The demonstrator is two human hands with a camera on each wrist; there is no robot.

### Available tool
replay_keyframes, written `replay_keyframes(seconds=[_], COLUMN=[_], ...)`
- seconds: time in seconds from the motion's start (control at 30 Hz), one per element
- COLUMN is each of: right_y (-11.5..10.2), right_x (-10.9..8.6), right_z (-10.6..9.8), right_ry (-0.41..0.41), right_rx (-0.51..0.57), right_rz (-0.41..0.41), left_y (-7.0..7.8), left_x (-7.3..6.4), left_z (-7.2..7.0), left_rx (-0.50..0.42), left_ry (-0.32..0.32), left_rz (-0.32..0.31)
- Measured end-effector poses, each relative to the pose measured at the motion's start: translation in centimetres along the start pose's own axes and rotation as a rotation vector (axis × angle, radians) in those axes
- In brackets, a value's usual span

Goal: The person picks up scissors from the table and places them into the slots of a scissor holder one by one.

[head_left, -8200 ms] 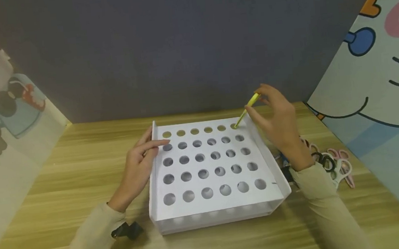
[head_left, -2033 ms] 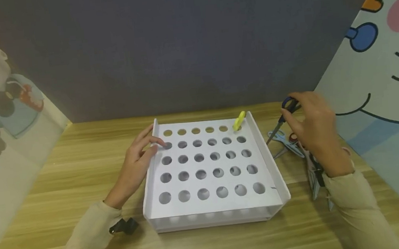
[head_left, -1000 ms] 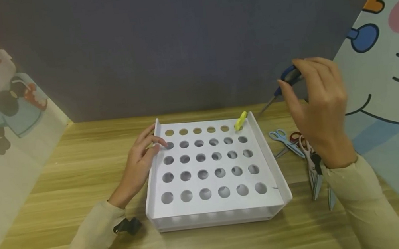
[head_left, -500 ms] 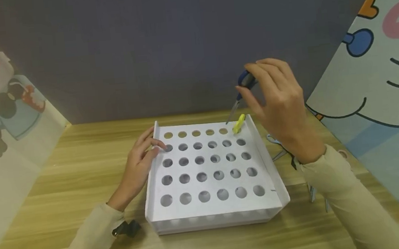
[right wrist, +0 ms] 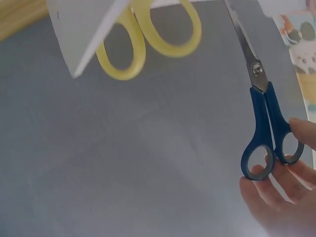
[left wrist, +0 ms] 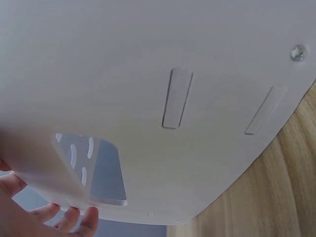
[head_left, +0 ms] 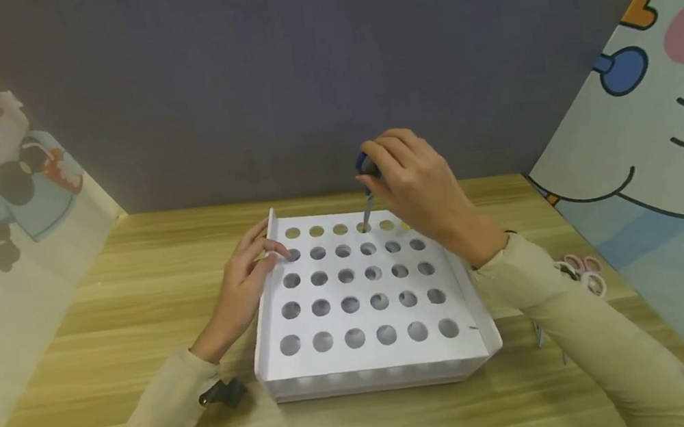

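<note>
Blue scissors [right wrist: 261,118] pinched in R hand [head_left: 416,179], tips at back-row hole [head_left: 360,227]; L hand [head_left: 240,285] loose on rack [head_left: 371,358]. Prob. inserting; next likely needs straight lowering.

In the head view, the right hand [head_left: 416,179] hides most of the yellow scissors [right wrist: 173,51] and the sleeve [head_left: 576,328] covers part of the scissors pile [head_left: 583,273]; the right wrist view crops the tips of the blue scissors [right wrist: 261,113].

A rack [head_left: 337,322] stands on the tabletop [head_left: 111,318], the left hand [head_left: 240,285] at its left edge. The right hand [head_left: 416,186] holds scissors [right wrist: 261,111] at the back row's fourth hole from left; a second pair [right wrist: 139,48] stands in the back right corner; loose scissors [head_left: 584,273] lie near the tabletop's right edge.
</note>
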State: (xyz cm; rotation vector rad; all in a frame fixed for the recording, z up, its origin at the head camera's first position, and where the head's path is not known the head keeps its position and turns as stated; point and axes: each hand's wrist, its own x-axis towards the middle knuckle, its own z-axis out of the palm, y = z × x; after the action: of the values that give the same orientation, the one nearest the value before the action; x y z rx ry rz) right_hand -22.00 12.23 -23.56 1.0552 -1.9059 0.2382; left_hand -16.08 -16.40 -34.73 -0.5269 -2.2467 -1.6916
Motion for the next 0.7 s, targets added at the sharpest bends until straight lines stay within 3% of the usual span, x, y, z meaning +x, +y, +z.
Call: replay_keyframes(seconds=[0.4,0.7], right_y=[-0.4,-0.9], right_x=[-1.7,-1.5], right_z=[2.3,2.4], right_ry=[-0.257,-0.301], right_rx=[0.013,-0.028], right_rz=[0.036,-0.005], left_y=[-0.2,-0.1], left_x=[0.1,0.0], left_z=[0.3,0.2], left_rx=[-0.013,-0.009], left_ry=[0.007,0.007], left_rz=[-0.002,-0.005])
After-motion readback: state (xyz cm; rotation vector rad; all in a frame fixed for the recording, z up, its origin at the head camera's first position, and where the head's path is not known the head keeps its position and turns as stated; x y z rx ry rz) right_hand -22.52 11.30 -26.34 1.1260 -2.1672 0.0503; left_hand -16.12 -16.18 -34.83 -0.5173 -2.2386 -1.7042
